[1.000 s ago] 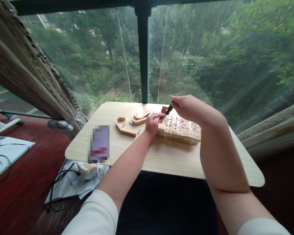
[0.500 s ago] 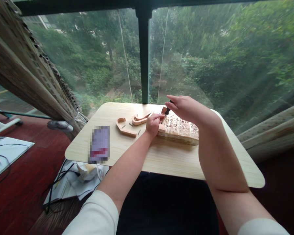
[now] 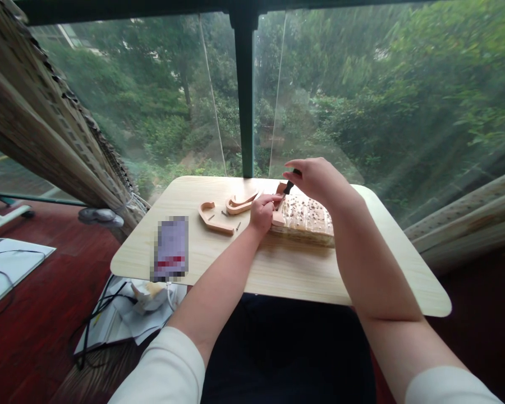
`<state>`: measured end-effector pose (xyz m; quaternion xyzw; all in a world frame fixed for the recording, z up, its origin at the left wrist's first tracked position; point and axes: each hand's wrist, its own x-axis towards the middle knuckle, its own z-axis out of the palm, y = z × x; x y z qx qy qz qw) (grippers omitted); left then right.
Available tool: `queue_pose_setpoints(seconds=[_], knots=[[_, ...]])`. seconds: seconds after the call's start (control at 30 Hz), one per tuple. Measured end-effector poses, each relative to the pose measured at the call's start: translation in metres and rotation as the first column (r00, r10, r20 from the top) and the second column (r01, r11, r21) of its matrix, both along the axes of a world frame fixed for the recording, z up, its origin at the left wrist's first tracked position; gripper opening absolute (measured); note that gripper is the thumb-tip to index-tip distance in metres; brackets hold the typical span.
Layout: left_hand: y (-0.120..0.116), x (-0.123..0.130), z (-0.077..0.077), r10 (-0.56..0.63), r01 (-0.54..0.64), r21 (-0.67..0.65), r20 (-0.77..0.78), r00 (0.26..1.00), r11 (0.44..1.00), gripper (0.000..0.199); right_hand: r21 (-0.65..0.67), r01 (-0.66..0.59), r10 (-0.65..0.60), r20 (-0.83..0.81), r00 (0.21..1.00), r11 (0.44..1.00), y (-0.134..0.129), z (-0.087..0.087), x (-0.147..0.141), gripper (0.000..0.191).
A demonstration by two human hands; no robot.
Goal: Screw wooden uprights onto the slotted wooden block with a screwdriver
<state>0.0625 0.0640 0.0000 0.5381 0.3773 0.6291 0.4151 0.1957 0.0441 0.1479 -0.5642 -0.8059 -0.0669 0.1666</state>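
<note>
My right hand (image 3: 313, 175) is closed round the top of a black-handled screwdriver (image 3: 289, 185), which tilts with its tip down toward a wooden piece (image 3: 278, 217). That piece rests at the left end of a speckled, plastic-wrapped block (image 3: 309, 216). With fingers bent round it, my left hand (image 3: 263, 213) presses the wooden piece against the block. Left of my left hand lie a looped wooden part (image 3: 238, 206) and a hook-shaped wooden part (image 3: 214, 224). Small screws (image 3: 238, 226) are beside them on the table.
A blurred, phone-like object (image 3: 170, 249) lies at the left of the pale table (image 3: 303, 280), a white cable at its lower end. Papers and black cables (image 3: 122, 314) sit below the table's left edge. A window and a curtain (image 3: 54, 106) stand beyond.
My right hand has turned a little on the screwdriver, and its wrist and forearm have shifted slightly left. My left hand holds nearly the same place. The whole view has moved slightly.
</note>
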Motion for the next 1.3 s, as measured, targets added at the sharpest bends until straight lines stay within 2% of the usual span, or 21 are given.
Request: queue_pose_setpoints(seconds=[0.07, 0.17, 0.23, 0.33, 0.4, 0.47, 0.57, 0.63, 0.7, 0.77, 0.87, 1.0, 1.07, 1.17, 1.23, 1.3], knots=[[0.0, 0.0, 0.0, -0.002, 0.002, 0.0, 0.002, 1.0, 1.0, 0.034, -0.01, -0.094, 0.094, -0.005, 0.996, 0.995, -0.003, 0.0, 0.003, 0.043], [0.001, 0.0, -0.003, 0.0, 0.0, -0.001, 0.009, 1.0, 1.0, 0.034, -0.04, -0.132, 0.134, 0.065, 0.989, 0.99, -0.011, 0.006, 0.004, 0.042], [0.002, 0.0, -0.004, 0.003, -0.003, -0.004, 0.007, 1.0, 1.0, 0.034, -0.048, -0.095, 0.101, 0.135, 0.986, 0.994, -0.015, 0.01, 0.001, 0.041], [0.002, 0.0, -0.006, -0.009, 0.009, 0.002, -0.001, 1.0, 1.0, 0.034, -0.006, 0.033, -0.032, 0.192, 0.981, 0.999, -0.015, 0.012, -0.006, 0.049], [0.002, -0.001, -0.005, -0.018, 0.018, 0.011, 0.002, 1.0, 1.0, 0.034, 0.033, 0.109, -0.113, 0.171, 0.979, 0.993, -0.012, 0.011, -0.01, 0.053], [0.001, -0.001, -0.004, -0.02, 0.019, 0.018, 0.01, 1.0, 1.0, 0.033, 0.044, 0.121, -0.125, 0.127, 0.984, 0.992, -0.011, 0.009, -0.011, 0.05], [0.0, 0.0, -0.003, -0.016, 0.015, 0.01, 0.029, 0.999, 1.0, 0.032, 0.033, -0.014, 0.012, 0.07, 0.997, 0.999, -0.012, 0.007, -0.008, 0.038], [0.0, 0.0, -0.003, -0.016, 0.016, 0.001, 0.04, 0.999, 1.0, 0.031, 0.005, -0.106, 0.105, 0.066, 0.992, 0.994, -0.016, 0.007, -0.005, 0.037], [0.0, 0.001, -0.003, -0.01, 0.01, -0.009, 0.042, 0.999, 1.0, 0.032, -0.045, -0.129, 0.133, 0.105, 0.986, 0.991, -0.021, 0.01, -0.002, 0.038], [0.0, 0.001, -0.003, 0.008, -0.007, -0.019, 0.035, 0.999, 1.0, 0.032, -0.079, -0.093, 0.106, 0.177, 0.979, 0.993, -0.025, 0.013, -0.002, 0.037], [0.0, 0.0, -0.003, 0.022, -0.021, -0.013, 0.007, 1.0, 1.0, 0.032, -0.051, -0.003, 0.015, 0.237, 0.971, 0.999, -0.025, 0.016, -0.007, 0.04], [0.001, 0.0, -0.004, 0.004, -0.004, -0.009, -0.017, 1.0, 1.0, 0.031, -0.008, 0.092, -0.09, 0.142, 0.986, 0.996, -0.017, 0.012, -0.016, 0.053], [0.002, 0.0, -0.004, 0.001, -0.001, -0.015, -0.018, 1.0, 1.0, 0.031, -0.013, 0.057, -0.056, 0.095, 0.994, 0.998, -0.015, 0.009, -0.018, 0.05], [0.002, -0.001, -0.004, 0.023, -0.024, -0.02, -0.032, 0.999, 1.0, 0.028, -0.059, -0.09, 0.093, 0.053, 0.994, 0.994, -0.019, 0.005, -0.017, 0.044], [0.001, -0.001, -0.003, 0.039, -0.04, -0.023, -0.044, 0.998, 0.999, 0.027, -0.064, -0.166, 0.17, 0.073, 0.983, 0.984, -0.022, 0.004, -0.015, 0.042], [0.001, -0.001, -0.003, 0.04, -0.041, -0.022, -0.044, 0.998, 0.999, 0.028, -0.065, -0.171, 0.178, 0.125, 0.976, 0.983, -0.024, 0.005, -0.014, 0.038]])
